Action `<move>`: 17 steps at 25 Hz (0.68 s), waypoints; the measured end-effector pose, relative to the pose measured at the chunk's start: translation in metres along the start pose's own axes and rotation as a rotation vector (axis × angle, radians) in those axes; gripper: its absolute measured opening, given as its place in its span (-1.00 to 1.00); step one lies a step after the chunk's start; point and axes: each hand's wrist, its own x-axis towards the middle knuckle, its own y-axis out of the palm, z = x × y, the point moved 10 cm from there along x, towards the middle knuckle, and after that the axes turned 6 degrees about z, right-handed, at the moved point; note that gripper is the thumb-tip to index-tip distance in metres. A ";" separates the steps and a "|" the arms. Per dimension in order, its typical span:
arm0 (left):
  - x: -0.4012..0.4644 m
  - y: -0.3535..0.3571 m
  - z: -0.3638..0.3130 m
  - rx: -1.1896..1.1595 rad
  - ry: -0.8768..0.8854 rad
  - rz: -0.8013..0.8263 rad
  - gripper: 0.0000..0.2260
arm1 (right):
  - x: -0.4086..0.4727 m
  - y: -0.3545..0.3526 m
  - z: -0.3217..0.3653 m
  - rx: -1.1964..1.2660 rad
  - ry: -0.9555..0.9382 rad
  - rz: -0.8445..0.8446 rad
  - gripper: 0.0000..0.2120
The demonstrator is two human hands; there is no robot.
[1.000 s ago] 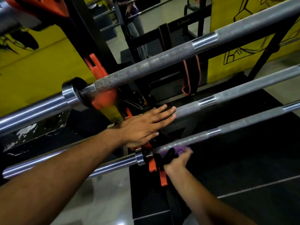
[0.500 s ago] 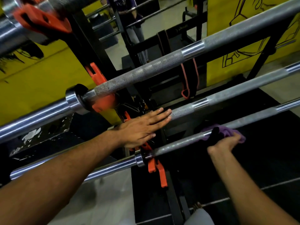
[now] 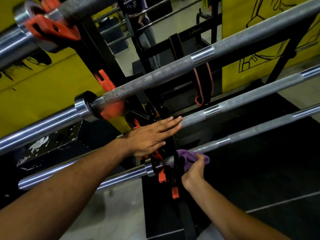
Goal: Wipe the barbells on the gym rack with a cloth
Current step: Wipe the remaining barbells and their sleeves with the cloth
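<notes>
Cloth [image 3: 190, 157] on lowest barbell [image 3: 259, 131] right of rack upright [image 3: 173, 149], second barbell [image 3: 242, 99] just above.

left arm: bare from the frame edge to the wrist, no sleeve in view, fine hair along the forearm
left hand [image 3: 150, 135]: bare, no glove, ring or watch seen; short nails showed on the fingertips
right arm: bare as well, no sleeve or band on the part that showed, slimmer in the picture than the left one (the wide lens enlarged the nearer arm)
right hand [image 3: 194, 172]: bare, no glove or jewellery; the knuckles and wrist were plain to see
clothing: a small patch of pale grey fabric showed at the bottom edge between the arms (too little of it to tell which garment)
</notes>
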 end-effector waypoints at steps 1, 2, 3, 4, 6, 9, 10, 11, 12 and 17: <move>-0.001 0.000 0.000 0.006 0.002 -0.003 -0.46 | 0.005 -0.004 0.022 0.025 -0.043 -0.035 -0.64; -0.001 0.000 0.000 0.013 0.004 -0.004 -0.46 | 0.012 -0.007 0.047 0.039 -0.094 -0.058 -0.66; -0.001 0.000 0.001 0.017 0.006 -0.006 -0.47 | 0.016 -0.011 0.072 0.059 -0.154 -0.075 -0.65; -0.001 0.000 0.001 0.018 0.004 -0.007 -0.46 | 0.023 -0.014 0.095 0.078 -0.208 -0.081 -0.64; -0.001 0.000 0.001 0.016 -0.005 -0.003 -0.44 | 0.023 -0.019 0.138 0.109 -0.291 -0.110 -0.61; -0.001 0.000 -0.002 0.013 0.003 0.000 -0.45 | 0.018 -0.015 0.168 0.115 -0.354 -0.072 -0.63; -0.001 -0.001 -0.002 0.012 0.001 0.001 -0.45 | 0.018 -0.014 0.162 0.093 -0.347 -0.057 -0.65; -0.001 -0.001 -0.002 0.013 0.000 -0.001 -0.45 | 0.020 -0.014 0.150 0.064 -0.334 -0.052 -0.65; -0.002 -0.002 -0.002 0.018 0.001 -0.005 -0.45 | 0.022 -0.012 0.131 0.016 -0.316 -0.038 -0.64; -0.002 -0.007 -0.006 0.036 0.027 -0.051 -0.45 | -0.005 0.013 -0.020 -0.358 0.004 0.120 -0.33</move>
